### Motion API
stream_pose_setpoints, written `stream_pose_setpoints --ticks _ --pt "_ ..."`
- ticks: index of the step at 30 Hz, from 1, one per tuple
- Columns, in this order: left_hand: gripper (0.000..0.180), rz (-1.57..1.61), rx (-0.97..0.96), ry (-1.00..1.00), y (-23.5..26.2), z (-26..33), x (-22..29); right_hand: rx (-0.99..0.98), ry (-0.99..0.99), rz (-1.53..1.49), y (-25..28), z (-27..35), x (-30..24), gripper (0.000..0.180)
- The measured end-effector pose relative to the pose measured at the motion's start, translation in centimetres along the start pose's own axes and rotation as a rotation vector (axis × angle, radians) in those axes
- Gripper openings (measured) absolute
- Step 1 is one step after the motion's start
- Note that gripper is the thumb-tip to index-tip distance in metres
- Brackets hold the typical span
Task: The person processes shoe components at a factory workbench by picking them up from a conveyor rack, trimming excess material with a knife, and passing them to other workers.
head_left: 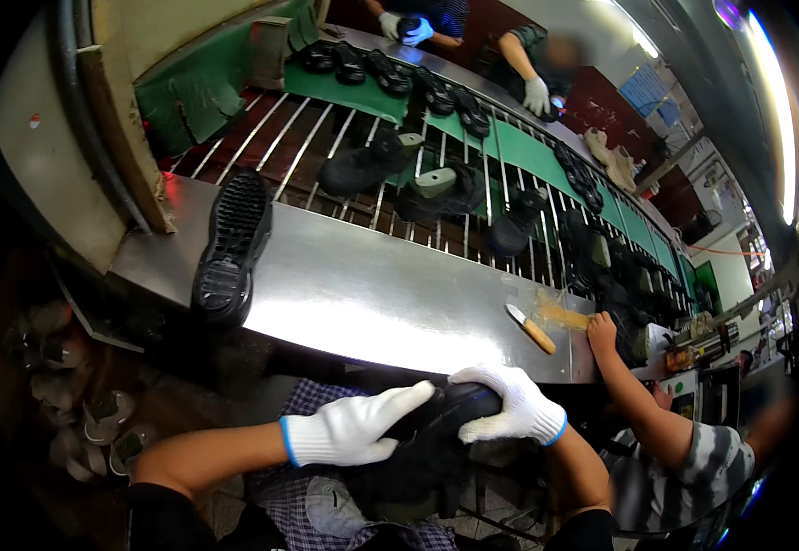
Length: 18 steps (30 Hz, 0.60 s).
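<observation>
Both my hands wear white knit gloves with blue cuffs. Over my lap they hold a black shoe (431,441), its rounded toe up near the bench edge. My left hand (360,427) is closed on its left side, thumb and fingers along the edge. My right hand (512,404) wraps round the toe from the right. The shoe's lower part is dark and hard to make out. On the metal bench (363,294) a black shoe sole (232,248) stands at the left, its ribbed inside showing. A small knife (531,331) with a wooden handle lies to the right.
Beyond the bench runs a rack of metal bars (326,147) with black shoe uppers (363,165) on lasts. Black soles (388,73) line a green strip behind. A co-worker's bare arm (638,386) reaches in at right. Gloved co-workers (537,96) work opposite. Light shoes (106,418) lie lower left.
</observation>
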<state>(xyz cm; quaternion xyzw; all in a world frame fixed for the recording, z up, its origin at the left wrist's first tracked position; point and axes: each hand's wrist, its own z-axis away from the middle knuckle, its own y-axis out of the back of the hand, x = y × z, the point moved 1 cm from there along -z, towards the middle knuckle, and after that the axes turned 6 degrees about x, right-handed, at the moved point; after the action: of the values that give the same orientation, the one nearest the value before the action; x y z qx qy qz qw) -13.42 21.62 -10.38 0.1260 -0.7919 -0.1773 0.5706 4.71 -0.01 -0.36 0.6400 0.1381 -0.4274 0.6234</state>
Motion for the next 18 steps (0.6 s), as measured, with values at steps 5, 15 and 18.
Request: stream_pose_setpoints --ticks 5,15,18 --pt "0.065 0.307 0.145 -0.01 1.0 -3.4 -0.3 0.005 0.054 0.088 0.8 -0.4 -3.2 0.075" --pt "0.068 0.051 0.062 0.08 0.5 -2.8 2.7 -0.034 -0.008 0.041 -0.1 -0.4 0.0 0.066" --pt "0.073 -0.051 0.036 0.019 -0.5 -2.0 1.1 -0.027 -0.016 0.006 -1.3 -0.7 1.7 0.066"
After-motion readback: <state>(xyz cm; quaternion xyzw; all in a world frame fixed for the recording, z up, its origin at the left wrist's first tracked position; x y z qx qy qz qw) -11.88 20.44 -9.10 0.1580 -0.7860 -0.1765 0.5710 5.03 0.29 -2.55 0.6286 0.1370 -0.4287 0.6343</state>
